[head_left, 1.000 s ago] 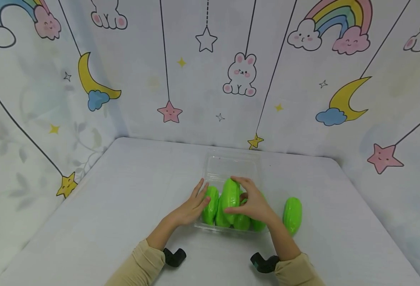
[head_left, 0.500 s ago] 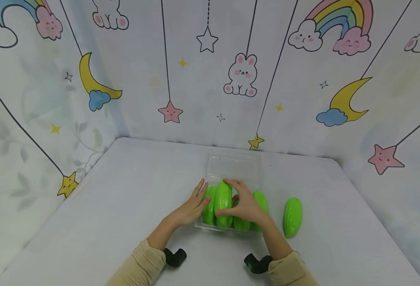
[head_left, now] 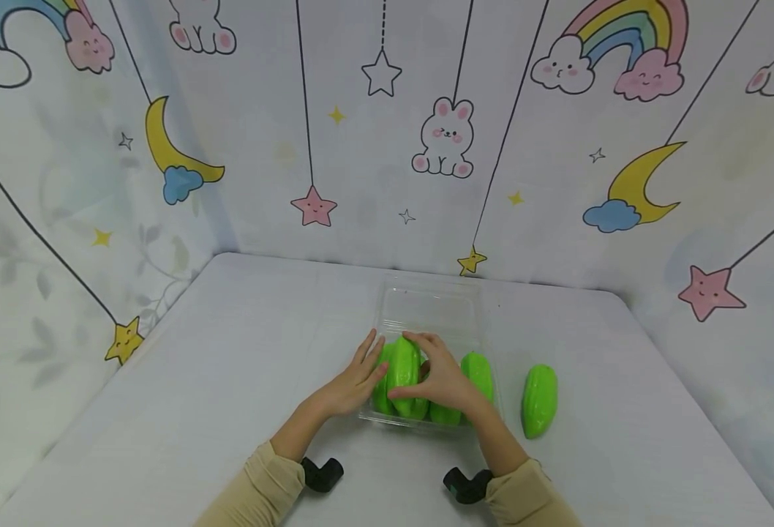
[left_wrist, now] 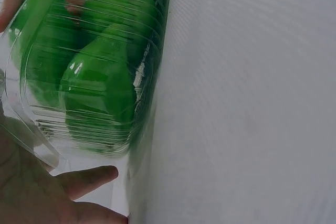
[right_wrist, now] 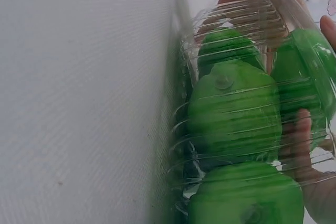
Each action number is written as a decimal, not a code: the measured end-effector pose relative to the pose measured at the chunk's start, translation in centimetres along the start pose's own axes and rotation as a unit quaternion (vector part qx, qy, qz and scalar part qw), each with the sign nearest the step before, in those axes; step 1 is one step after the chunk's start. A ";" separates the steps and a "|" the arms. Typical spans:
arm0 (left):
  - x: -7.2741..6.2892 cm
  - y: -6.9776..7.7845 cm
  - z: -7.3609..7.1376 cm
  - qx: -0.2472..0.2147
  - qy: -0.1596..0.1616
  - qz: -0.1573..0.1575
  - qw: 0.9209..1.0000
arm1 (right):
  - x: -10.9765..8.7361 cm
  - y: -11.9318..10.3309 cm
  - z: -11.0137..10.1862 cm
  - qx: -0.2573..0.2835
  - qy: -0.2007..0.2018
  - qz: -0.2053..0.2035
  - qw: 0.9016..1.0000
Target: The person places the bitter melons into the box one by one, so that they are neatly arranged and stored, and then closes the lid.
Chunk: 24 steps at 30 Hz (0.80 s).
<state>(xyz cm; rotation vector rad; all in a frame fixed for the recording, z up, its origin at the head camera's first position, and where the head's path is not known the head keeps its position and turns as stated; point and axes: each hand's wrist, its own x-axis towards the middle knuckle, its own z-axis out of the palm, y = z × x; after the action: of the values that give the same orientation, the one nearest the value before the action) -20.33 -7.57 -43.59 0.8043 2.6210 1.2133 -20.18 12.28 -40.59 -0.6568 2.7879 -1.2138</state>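
In the head view, my right hand (head_left: 449,382) grips a bright green oblong fruit (head_left: 403,375) between thumb and fingers, over the left part of a clear plastic box (head_left: 375,417). Through the box wall in the right wrist view, the held fruit (right_wrist: 300,69) leans above others lying at the bottom, such as a rounded one (right_wrist: 233,111). My left hand (head_left: 349,386) is at the box's left side with fingers extended; in the left wrist view its fingers (left_wrist: 89,179) spread beside the box corner. Another green fruit (head_left: 478,375) lies at the box's right.
A separate green fruit (head_left: 540,400) lies on the white table (head_left: 282,322) to the right of the box. The clear lid (head_left: 429,306) is folded back behind it. Patterned cloth walls (head_left: 361,146) border the table at the back and sides.
My right hand has moved left and slightly down with the fruit, from the middle of the box toward its left side. The left hand has stayed in place.
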 end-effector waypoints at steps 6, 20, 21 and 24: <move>0.0 0.1 0.0 -0.002 0.000 -0.002 1.000 | 0.0 0.1 0.1 -0.005 0.002 0.000 1.000; -0.1 0.1 0.0 -0.001 -0.004 -0.005 1.000 | -0.8 0.0 -1.1 0.008 0.020 0.002 1.000; -0.1 0.1 0.0 -0.001 -0.005 -0.005 1.000 | -0.8 0.0 -1.2 0.008 0.024 0.003 1.000; 0.0 0.1 0.1 0.001 -0.003 -0.005 1.000 | -1.0 0.3 -1.5 0.010 0.039 0.002 0.999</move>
<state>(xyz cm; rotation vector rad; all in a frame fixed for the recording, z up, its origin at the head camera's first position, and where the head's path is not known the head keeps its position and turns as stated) -20.29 -7.49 -43.57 0.7942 2.6180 1.2053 -19.66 13.93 -39.90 -0.6146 2.8337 -1.2927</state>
